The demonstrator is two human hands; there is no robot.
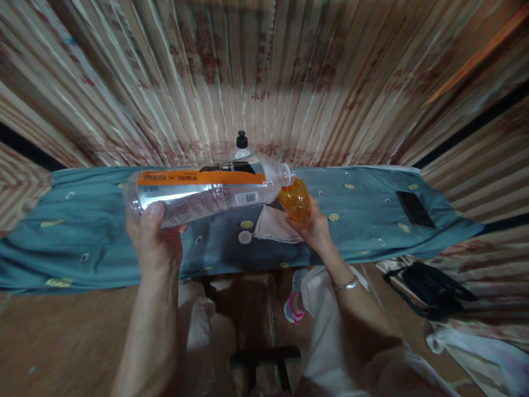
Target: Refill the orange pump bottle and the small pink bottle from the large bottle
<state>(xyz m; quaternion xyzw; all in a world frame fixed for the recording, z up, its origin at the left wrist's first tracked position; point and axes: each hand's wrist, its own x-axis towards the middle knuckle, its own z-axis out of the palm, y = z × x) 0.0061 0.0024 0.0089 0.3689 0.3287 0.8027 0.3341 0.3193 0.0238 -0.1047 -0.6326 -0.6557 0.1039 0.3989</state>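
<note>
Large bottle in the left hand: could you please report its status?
Left hand gripping large bottle sideways. Amber bottle in right hand beside large bottle's neck; contact unclear. White disc, pale cloth on teal cover below.

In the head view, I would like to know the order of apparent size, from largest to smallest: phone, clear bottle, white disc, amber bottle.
1. Clear bottle
2. Amber bottle and phone: too close to rank, as the right hand covers part of the bottle
3. White disc
</note>
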